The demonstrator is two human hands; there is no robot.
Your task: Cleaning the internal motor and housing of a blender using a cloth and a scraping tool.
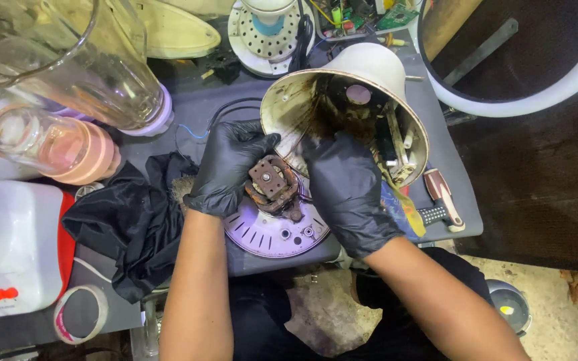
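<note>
A rusty brown electric motor (273,186) sits between my two black-gloved hands, above a round pale purple base plate (269,234). My left hand (225,167) grips the motor from its left side. My right hand (346,187) rests at the motor's right, against the open mouth of a white cone-shaped appliance housing (369,67) that lies on its side. The housing's inside is dirty, with wires and parts showing. Whether my right hand's fingers grip anything is hidden.
Clear blender jars (75,60) and a pink-based jar (55,144) lie at the left. A black cloth (125,220), a white appliance (8,247) and a tape roll (80,314) are near the front left. A pliers-like tool (444,197) lies at the right table edge.
</note>
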